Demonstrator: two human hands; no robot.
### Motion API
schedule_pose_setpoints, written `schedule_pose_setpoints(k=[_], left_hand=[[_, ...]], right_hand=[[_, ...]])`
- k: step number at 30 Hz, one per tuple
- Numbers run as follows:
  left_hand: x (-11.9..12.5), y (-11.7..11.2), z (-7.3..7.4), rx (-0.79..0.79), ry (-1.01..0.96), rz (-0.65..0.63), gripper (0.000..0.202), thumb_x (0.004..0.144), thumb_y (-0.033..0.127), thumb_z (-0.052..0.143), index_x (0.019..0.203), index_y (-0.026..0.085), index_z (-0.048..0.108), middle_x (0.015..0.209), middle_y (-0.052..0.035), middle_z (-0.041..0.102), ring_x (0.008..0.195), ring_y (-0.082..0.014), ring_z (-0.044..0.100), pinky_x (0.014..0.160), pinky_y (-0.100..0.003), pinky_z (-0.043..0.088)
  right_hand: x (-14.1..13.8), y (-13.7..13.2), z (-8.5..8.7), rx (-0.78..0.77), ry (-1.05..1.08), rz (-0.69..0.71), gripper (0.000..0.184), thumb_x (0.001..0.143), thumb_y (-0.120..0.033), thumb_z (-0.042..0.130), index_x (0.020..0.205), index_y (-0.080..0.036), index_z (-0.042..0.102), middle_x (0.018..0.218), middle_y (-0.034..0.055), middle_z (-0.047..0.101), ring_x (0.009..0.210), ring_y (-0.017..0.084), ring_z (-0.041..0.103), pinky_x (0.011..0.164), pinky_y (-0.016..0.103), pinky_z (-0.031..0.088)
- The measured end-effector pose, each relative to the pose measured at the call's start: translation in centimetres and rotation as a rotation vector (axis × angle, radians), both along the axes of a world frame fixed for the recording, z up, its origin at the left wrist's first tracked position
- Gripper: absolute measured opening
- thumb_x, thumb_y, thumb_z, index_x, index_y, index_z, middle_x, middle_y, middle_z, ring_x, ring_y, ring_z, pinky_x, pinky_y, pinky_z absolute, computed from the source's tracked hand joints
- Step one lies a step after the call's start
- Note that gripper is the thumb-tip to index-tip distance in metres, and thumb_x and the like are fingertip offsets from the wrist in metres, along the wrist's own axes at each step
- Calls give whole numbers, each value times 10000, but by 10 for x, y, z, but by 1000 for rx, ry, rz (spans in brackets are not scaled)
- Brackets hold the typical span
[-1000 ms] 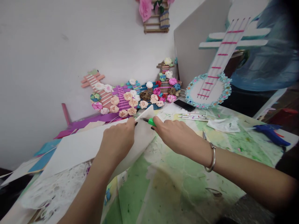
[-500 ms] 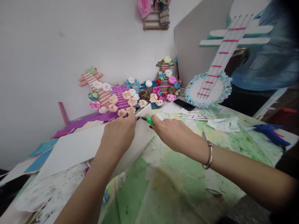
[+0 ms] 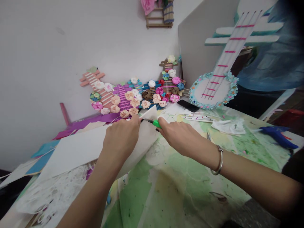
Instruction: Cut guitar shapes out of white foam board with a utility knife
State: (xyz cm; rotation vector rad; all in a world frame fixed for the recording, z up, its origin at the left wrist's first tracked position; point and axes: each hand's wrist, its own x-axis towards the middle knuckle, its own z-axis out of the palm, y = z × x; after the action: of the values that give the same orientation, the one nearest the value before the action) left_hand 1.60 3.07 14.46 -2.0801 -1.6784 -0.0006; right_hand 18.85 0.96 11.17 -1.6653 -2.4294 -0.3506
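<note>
1. While the left hand (image 3: 121,134) pinches the white sheet (image 3: 147,136) near its raised flap, presumably to steady it, that sheet stretches across the bench's (image 3: 171,177) left half.
2. The right hand (image 3: 179,134) clasps a green cutter (image 3: 156,123), tip towards the left thumb, likely for close control.
3. Flower-trimmed lutes (image 3: 123,99) line the back edge, probably so the wall (image 3: 47,63) props them.

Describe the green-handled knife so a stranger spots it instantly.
Start with the green-patched table, then find the right hand with a silver bracelet at its wrist. The knife sticks out of that hand toward the left hand; its bright green handle sets it apart from the white sheet beside it.
</note>
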Motion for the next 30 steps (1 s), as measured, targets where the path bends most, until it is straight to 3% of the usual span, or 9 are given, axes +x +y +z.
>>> schedule_pose_setpoints(k=[7,16,25,30], left_hand=[[-4,-1,0,9,-11,-20,410,915,353,205,994,176,566,713,-111,643,661,-288,638,558,-336,441],[-8,1,1,6,37,-103,382,921,350,212,967,170,546,693,-91,637,651,-256,633,525,-283,389],[-21,5,3,-15,-16,-74,385,921,376,214,895,178,543,713,-74,639,663,-214,608,555,-271,348],[-21,4,3,11,-48,-23,425,920,398,187,900,185,553,739,-90,645,695,-230,612,575,-284,356]], right_hand=[[7,0,-7,-37,-2,-5,347,958,-420,140,1084,-180,357,643,29,580,511,166,504,476,256,181],[7,-1,-8,32,9,28,292,963,-391,159,991,-187,367,605,16,555,488,153,475,461,275,125],[-9,2,2,32,1,48,262,966,-330,151,1032,-175,352,651,38,591,512,153,497,478,272,157],[-16,8,3,82,18,48,296,962,-391,166,1024,-184,369,648,32,591,519,176,524,467,275,152]])
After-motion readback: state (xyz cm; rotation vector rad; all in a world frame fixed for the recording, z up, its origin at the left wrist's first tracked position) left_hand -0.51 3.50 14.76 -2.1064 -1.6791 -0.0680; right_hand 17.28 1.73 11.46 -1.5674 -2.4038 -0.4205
